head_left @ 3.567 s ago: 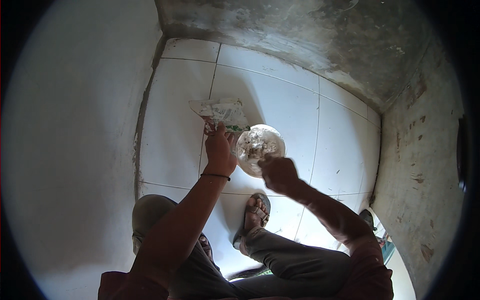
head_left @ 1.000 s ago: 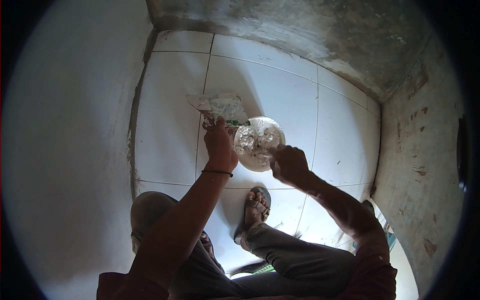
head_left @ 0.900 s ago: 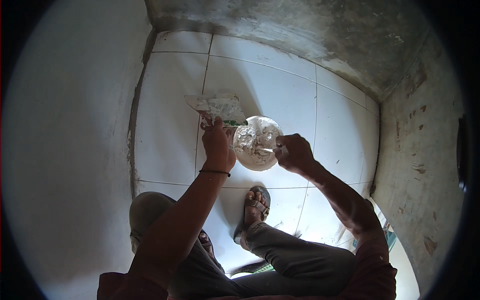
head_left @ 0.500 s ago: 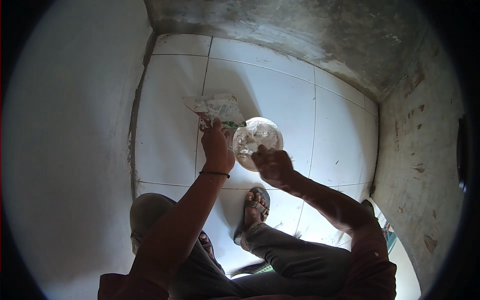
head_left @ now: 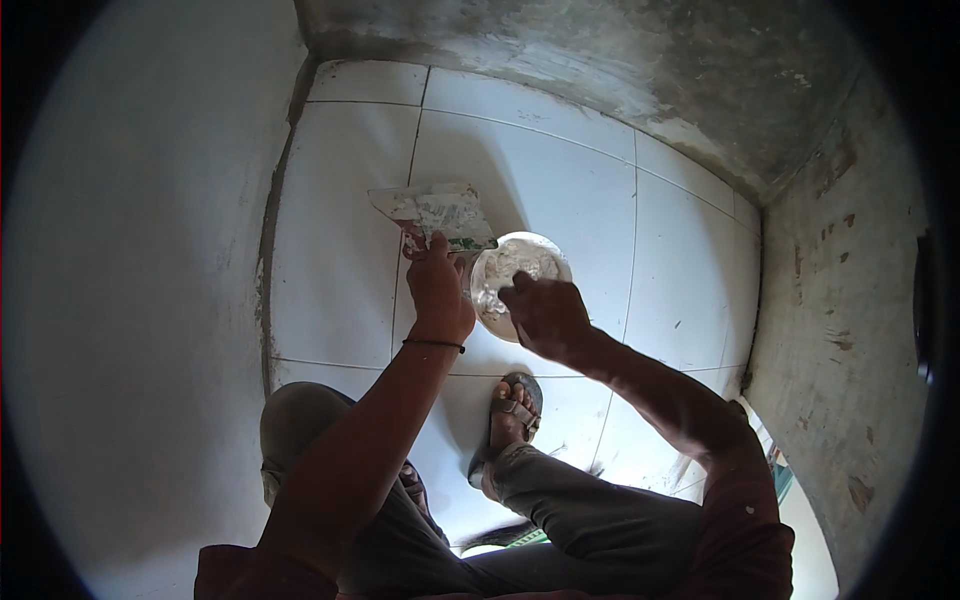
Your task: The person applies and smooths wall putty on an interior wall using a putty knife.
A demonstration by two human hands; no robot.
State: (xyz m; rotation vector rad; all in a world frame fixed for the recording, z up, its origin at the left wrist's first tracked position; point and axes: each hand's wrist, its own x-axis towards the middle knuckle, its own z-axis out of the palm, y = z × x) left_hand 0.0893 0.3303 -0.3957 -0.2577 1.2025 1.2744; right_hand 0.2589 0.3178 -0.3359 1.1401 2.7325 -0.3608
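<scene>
Moved slightly toward twelve o'clock, the right hand (head_left: 550, 312) is over the white bucket (head_left: 541, 240), its grip too hidden to tell its state, while at the bucket's nine o'clock the left hand (head_left: 437, 290) grips a smeared board (head_left: 442, 212), long axis roughly ten to four.

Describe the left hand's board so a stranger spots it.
Start at the white floor, then the round tub. Left of it, the left hand holds a flat, smeared board. Its angular outline and green patch set it apart from the tub.
</scene>
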